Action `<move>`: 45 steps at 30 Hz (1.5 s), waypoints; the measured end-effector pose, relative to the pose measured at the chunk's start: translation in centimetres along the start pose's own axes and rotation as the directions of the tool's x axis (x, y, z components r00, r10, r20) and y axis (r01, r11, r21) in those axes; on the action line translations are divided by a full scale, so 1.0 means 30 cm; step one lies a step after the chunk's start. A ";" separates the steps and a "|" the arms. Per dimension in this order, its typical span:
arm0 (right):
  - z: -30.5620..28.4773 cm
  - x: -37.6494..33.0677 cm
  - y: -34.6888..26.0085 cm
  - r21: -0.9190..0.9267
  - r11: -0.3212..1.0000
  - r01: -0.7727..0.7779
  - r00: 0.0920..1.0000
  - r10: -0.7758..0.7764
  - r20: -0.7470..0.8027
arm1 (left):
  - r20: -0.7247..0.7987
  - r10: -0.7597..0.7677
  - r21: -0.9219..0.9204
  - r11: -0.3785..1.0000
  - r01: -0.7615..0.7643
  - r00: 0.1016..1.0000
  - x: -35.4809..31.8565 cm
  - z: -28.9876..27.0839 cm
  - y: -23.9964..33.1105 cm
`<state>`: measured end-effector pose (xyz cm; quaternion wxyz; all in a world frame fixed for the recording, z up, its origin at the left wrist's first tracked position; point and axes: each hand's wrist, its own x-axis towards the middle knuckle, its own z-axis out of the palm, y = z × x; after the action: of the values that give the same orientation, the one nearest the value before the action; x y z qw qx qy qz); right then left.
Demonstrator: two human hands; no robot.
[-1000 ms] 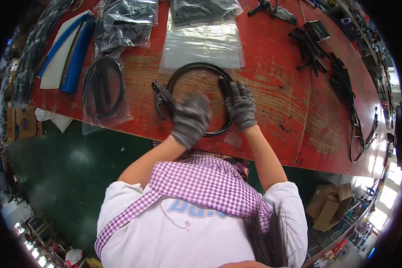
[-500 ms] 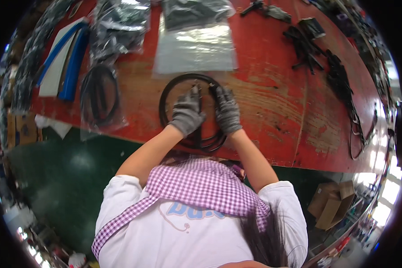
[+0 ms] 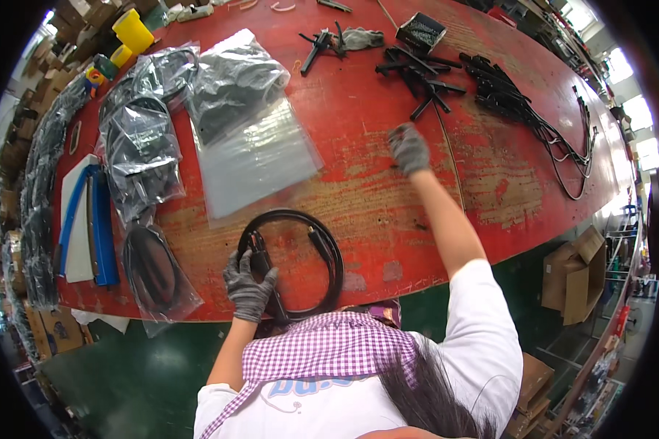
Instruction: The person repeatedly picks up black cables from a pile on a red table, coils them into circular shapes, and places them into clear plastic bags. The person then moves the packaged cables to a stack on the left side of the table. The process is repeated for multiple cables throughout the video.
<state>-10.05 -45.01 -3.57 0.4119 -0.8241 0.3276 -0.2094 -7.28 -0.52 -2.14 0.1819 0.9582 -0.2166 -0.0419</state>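
Note:
A black coiled cable lies at the table's near edge, with a dark handle-like piece and metal-tipped ends inside its loop. My left hand, in a grey glove, grips the coil's left side, its thumb beside the handle-like piece. Farther right, my gloved right hand is stretched out above the table, thumb apart from the loosely bent fingers, and nothing shows in it. Beyond that hand lies a pile of black clamp-like parts, not touched by it.
Clear plastic bags lie left of centre, near bagged cables and another bagged coil. A blue-and-white holder stands at the left. Black cables with thin leads and a small dark box lie at the far right.
My right hand has left the coil and moved right and away toward the black parts. My left hand stays at the coil. The view has turned to the right.

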 end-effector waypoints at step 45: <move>0.658 -0.226 -0.434 -0.187 0.751 0.633 0.689 -0.436 0.579 | -0.101 -0.001 -0.372 0.928 -0.037 0.995 0.187 -0.133 -0.118</move>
<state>2.13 -23.68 -4.78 0.2367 -0.9708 -0.0177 -0.0347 -0.18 1.35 0.26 0.3717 0.9051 -0.2040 -0.0329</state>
